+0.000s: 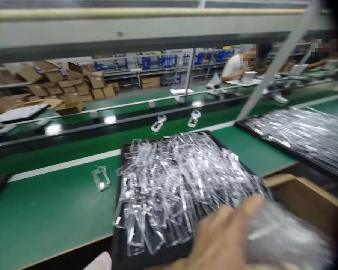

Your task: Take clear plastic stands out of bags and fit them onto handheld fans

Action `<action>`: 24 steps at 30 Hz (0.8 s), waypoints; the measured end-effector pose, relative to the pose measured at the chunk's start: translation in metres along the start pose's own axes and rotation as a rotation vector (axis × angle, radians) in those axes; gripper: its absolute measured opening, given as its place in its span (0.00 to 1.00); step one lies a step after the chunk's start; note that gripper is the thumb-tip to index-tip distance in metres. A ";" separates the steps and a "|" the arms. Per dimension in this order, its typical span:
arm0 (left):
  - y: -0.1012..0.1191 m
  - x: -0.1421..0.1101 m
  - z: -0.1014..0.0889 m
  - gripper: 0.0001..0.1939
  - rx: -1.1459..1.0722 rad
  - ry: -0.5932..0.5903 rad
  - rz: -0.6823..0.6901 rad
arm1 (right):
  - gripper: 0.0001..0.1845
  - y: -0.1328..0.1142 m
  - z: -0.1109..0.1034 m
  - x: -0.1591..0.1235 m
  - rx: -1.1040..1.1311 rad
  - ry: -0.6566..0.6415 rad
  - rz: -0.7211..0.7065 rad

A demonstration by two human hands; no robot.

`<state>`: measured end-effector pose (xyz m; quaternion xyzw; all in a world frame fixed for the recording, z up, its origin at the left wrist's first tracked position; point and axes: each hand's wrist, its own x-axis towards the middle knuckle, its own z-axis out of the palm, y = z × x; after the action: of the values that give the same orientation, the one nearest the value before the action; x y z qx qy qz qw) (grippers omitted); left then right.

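View: head camera, looking forward and down across a green workbench [50, 213], the picture tilted and motion-blurred near the bottom.
Right hand: the right hand [221, 240] sits at the near edge, fingers spread and pointing far and left, blurred, over the near corner of the pile and just beside a hazy clump of clear plastic [287, 238]; no pinch can be made out.
Left hand: a pale shape [98, 261] is cut off at the near edge; it cannot be told whether this is the left hand, or how it stands.
Main pile: clear plastic sleeves [169, 183] lie heaped in a black tray [118, 247] at the centre, overlapping in no order.
Stray piece: one loose sleeve [100, 179] lies on the bench left of the tray.
Handling: these sleeves look light and tangled, so lifting one cleanly calls for a narrow pinch at a free edge.
Right side: a second black tray [266, 144] of plastic sleeves sits far right, with a cardboard box [307, 198] near right.
Far side: two white handheld devices [176, 120] lie beyond the tray; a co-worker [235, 65] sits further off, past stacked cardboard boxes [59, 84].
Hidden: blur hides the clump's edges and the right hand's grip, and the tray's near part runs out of frame.
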<state>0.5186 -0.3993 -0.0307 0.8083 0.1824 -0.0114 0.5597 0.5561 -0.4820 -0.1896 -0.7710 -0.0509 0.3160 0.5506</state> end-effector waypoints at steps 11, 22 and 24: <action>-0.225 -0.229 -0.284 0.33 0.305 0.765 -0.655 | 0.32 -0.097 0.401 -0.111 -0.120 -0.593 -0.325; -0.315 -0.250 -0.350 0.23 0.280 0.738 -0.808 | 0.06 -0.113 0.470 -0.039 -0.420 -0.704 -0.319; -0.312 -0.251 -0.362 0.24 0.327 0.702 -0.780 | 0.19 -0.112 0.473 -0.028 -0.387 -0.779 -0.276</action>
<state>0.1217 -0.0457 -0.1206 0.7123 0.6402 0.0239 0.2867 0.3073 -0.0636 -0.1707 -0.6693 -0.4146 0.4909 0.3731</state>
